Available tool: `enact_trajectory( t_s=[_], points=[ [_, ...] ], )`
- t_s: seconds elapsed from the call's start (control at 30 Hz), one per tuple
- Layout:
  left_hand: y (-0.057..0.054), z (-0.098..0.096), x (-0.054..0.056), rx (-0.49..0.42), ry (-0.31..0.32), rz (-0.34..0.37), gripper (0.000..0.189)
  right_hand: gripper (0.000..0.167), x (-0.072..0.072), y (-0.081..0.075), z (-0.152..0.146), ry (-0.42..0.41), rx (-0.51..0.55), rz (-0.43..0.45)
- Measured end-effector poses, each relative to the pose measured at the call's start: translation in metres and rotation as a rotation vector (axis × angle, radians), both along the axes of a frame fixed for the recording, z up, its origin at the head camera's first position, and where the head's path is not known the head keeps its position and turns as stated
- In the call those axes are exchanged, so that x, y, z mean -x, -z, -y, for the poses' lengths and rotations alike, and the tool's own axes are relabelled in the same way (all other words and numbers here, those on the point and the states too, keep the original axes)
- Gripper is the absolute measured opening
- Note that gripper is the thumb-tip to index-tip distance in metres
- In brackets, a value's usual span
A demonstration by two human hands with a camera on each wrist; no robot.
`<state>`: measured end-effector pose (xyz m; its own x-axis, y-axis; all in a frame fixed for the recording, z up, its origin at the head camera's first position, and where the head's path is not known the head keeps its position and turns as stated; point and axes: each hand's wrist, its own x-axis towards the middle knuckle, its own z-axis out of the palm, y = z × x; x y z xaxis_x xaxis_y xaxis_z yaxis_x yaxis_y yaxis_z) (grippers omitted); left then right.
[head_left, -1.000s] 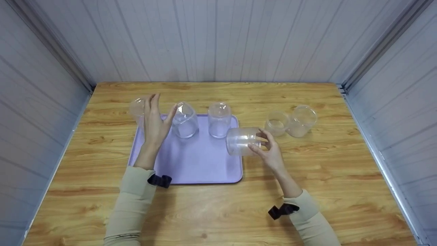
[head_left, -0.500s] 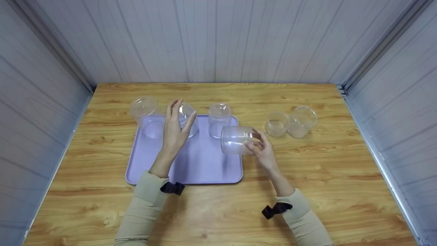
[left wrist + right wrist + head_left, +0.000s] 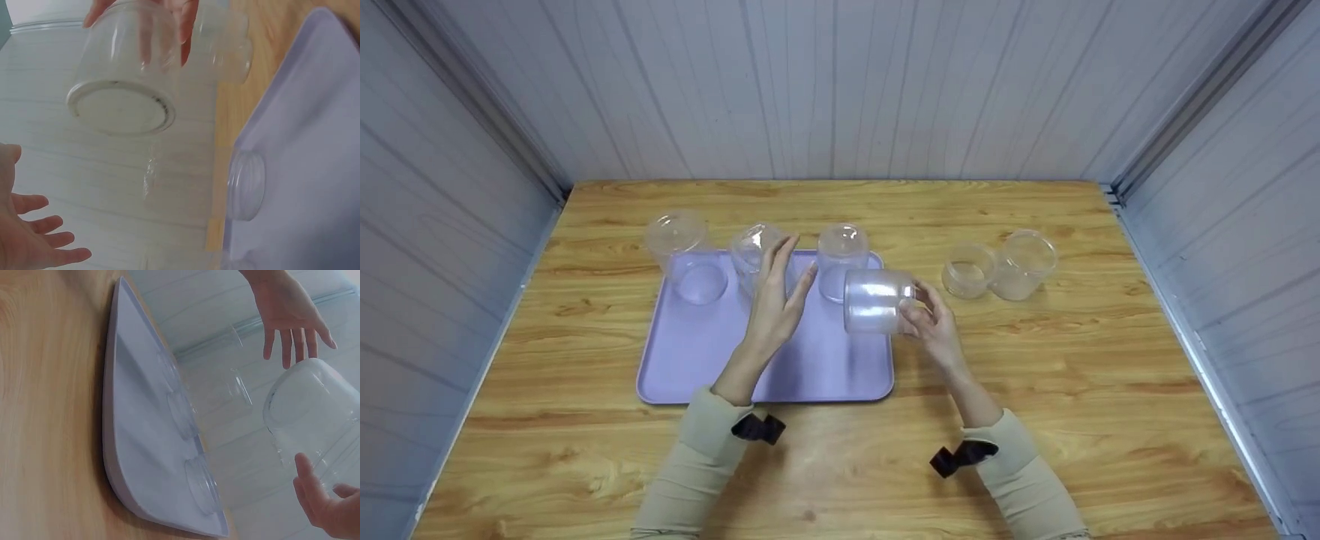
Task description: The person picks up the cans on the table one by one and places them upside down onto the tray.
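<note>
In the head view my right hand point(image 3: 936, 324) grips a clear jar point(image 3: 874, 301) at one end. The jar lies on its side in the air, above the right part of a purple tray point(image 3: 817, 367). Its round base faces left, and that base point(image 3: 121, 109) fills the upper part of the left wrist view. My left hand point(image 3: 776, 304) is raised over the tray with fingers extended, a short gap left of the held jar. Three clear containers stand along the tray's far side: left point(image 3: 675, 238), middle point(image 3: 748, 251), partly behind my left hand, and right point(image 3: 842, 244).
To the right of the tray, a short clear jar point(image 3: 969, 274) and a taller one point(image 3: 1024, 262) stand side by side on the wooden table point(image 3: 1072, 360). Pale panels point(image 3: 832, 90) enclose the table at the back and both sides.
My left hand has moved right across the tray toward the held jar, uncovering the leftmost container. My right hand has shifted the jar slightly left and up in the head view.
</note>
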<state>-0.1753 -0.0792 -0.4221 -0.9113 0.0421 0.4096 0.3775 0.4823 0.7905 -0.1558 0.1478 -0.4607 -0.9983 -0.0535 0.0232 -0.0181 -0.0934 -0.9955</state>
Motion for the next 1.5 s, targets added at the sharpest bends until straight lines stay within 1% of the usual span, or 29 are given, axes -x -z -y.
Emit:
enact_trajectory(
  t_s=[0.17, 0.33, 0.47, 0.73, 0.93, 1.03, 1.17, 1.27, 1.4, 1.5],
  points=[
    [0.008, -0.008, -0.006, -0.011, 0.054, 0.002, 0.055, 0.057, 0.001, -0.001, 0.002, -0.002, 0.036, -0.012],
    [0.015, -0.015, -0.01, -0.002, 0.076, 0.007, 0.062, 0.05, 0.002, -0.004, 0.006, -0.006, 0.057, -0.008],
    [0.018, -0.018, -0.013, -0.017, 0.106, 0.025, 0.066, 0.048, 0.003, -0.005, 0.008, -0.016, 0.068, -0.014],
    [0.025, -0.022, -0.017, -0.074, 0.185, 0.069, 0.079, 0.05, 0.004, -0.008, 0.012, -0.066, 0.106, 0.023],
    [0.028, -0.025, -0.018, -0.167, 0.239, 0.142, 0.084, 0.051, 0.004, -0.011, 0.012, -0.097, 0.114, 0.041],
    [0.026, -0.027, -0.021, -0.211, 0.266, 0.168, 0.084, 0.053, 0.003, -0.011, 0.011, -0.137, 0.132, 0.06],
    [0.012, -0.028, -0.03, -0.257, 0.281, 0.182, 0.081, 0.056, 0.001, -0.011, 0.01, -0.176, 0.157, 0.088],
    [0.002, -0.029, -0.036, -0.282, 0.282, 0.172, 0.079, 0.057, 0.0, -0.011, 0.01, -0.181, 0.166, 0.099],
    [0.0, -0.029, -0.038, -0.303, 0.275, 0.155, 0.077, 0.057, 0.001, -0.012, 0.009, -0.199, 0.158, 0.108],
    [0.0, -0.03, -0.038, -0.314, 0.261, 0.143, 0.077, 0.057, 0.001, -0.013, 0.006, -0.235, 0.116, 0.105]
  ],
)
